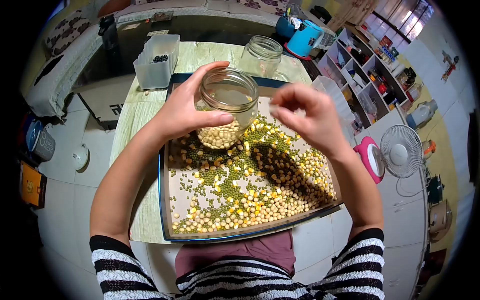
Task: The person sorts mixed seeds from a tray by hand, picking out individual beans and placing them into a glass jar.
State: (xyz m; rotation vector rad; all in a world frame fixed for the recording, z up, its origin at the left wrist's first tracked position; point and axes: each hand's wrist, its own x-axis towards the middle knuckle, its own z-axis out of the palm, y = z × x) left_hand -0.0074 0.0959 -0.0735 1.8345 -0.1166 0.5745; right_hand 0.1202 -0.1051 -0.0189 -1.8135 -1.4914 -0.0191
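Note:
My left hand [180, 112] is wrapped round a clear glass jar [239, 107], thumb across its front, tilting it slightly above a shallow tray [163, 200]. Pale soybeans [218, 136] fill the lower part of the jar. Just right of the jar, apart from it, my right hand [312, 115] is closed with thumb and fingertips together; anything between them is too small and blurred to make out. Below both hands, green mung beans [232, 189], yellow corn kernels [257, 193] and loose soybeans [250, 212] lie mixed across the tray.
Behind the tray stands another glass jar [261, 56]. A translucent container [145, 75] with black beans sits back left on the table [132, 175], and another translucent container [334, 95] back right. Farther off are a blue kettle [305, 40], a shelf unit and a fan [401, 151].

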